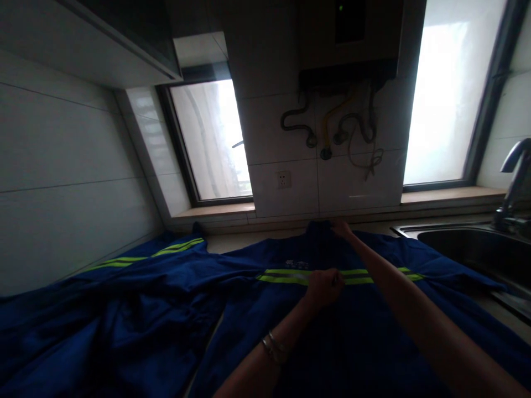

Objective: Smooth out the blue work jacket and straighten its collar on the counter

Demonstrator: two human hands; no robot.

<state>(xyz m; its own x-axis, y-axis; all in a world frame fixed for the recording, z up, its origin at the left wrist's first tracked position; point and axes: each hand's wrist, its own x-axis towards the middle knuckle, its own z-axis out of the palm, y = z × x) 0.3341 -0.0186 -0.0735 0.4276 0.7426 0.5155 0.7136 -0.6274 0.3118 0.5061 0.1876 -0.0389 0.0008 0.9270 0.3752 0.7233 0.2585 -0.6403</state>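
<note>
A dark blue work jacket (pixel 357 337) with yellow-green reflective stripes (pixel 282 275) lies spread flat on the counter in front of me. My left hand (pixel 324 286), with bracelets on the wrist, pinches the jacket's front at the chest stripe. Farther back, my right hand (pixel 342 228) reaches to the collar and holds the fabric there. A second blue garment (pixel 124 309) with the same stripes lies crumpled to the left, its sleeve stretching toward the corner.
A steel sink (pixel 468 246) with a tap (pixel 514 182) sits at the right edge. Tiled walls and two bright windows stand behind the counter, with a wall socket (pixel 284 179) and hoses under a water heater (pixel 346 41). A cabinet hangs at the upper left.
</note>
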